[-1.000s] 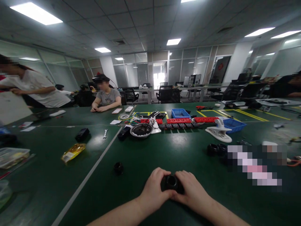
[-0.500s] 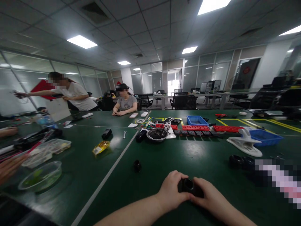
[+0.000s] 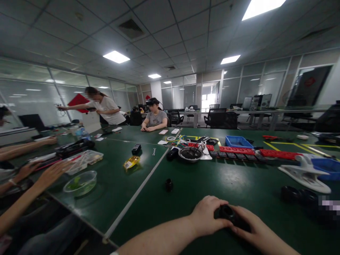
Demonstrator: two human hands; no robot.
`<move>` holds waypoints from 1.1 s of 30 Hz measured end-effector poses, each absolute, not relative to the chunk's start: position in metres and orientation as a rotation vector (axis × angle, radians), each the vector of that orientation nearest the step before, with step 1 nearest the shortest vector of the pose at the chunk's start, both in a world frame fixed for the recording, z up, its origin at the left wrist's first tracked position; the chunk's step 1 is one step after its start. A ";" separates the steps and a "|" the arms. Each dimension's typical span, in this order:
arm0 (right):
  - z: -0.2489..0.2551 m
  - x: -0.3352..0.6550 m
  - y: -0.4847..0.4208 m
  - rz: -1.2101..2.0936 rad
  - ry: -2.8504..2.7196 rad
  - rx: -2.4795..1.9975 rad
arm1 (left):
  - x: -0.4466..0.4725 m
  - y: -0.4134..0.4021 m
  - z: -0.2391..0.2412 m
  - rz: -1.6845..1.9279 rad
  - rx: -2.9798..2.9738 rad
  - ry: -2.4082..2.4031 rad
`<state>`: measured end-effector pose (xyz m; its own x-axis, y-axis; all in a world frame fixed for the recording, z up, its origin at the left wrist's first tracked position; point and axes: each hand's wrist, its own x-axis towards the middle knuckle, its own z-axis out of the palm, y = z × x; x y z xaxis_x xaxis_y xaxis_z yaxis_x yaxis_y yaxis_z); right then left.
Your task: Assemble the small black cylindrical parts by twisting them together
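My left hand (image 3: 211, 216) and my right hand (image 3: 252, 226) are closed on a black pipe fitting (image 3: 227, 211) low over the green table (image 3: 209, 180). A round opening in the fitting faces up between my fingers. Its body runs to the right under my right hand and is partly hidden, so its full shape does not show. A small black ring-like fitting (image 3: 169, 185) stands on the table ahead of my left hand. Beyond my right hand lie more black fittings (image 3: 289, 194), near a pixelated patch.
Co-workers' hands (image 3: 54, 173) are at the left by a clear bowl (image 3: 79, 193) and a parts tray (image 3: 86, 161). Across the table lie a yellow packet (image 3: 131, 163), a wrench (image 3: 154, 152), a round metal dish (image 3: 190, 159), red strips (image 3: 237, 151), blue bins (image 3: 239, 141) and a white stand (image 3: 305, 175).
The view has turned left, so things appear farther right and more of the co-workers' arms shows. Both my hands stay closed on the black fitting.
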<state>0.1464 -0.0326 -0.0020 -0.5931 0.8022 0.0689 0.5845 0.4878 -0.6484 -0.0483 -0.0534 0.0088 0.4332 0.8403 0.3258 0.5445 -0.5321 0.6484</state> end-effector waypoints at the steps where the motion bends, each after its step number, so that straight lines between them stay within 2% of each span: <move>1: -0.003 0.147 -0.032 0.844 -2.378 -1.153 | -0.049 -0.053 0.008 0.876 2.245 1.155; 9: -0.008 0.143 -0.029 0.878 -2.350 -1.233 | -0.044 -0.052 0.004 0.929 2.096 1.275; 18: -0.009 0.130 -0.035 0.550 -2.323 -1.443 | -0.038 -0.050 0.002 0.939 1.996 1.354; 28: 0.002 0.151 -0.026 0.862 -2.402 -1.148 | -0.046 -0.049 0.006 0.902 2.173 1.141; 33: 0.000 0.141 -0.032 0.725 -2.380 -1.302 | -0.041 -0.053 0.004 0.904 2.077 1.281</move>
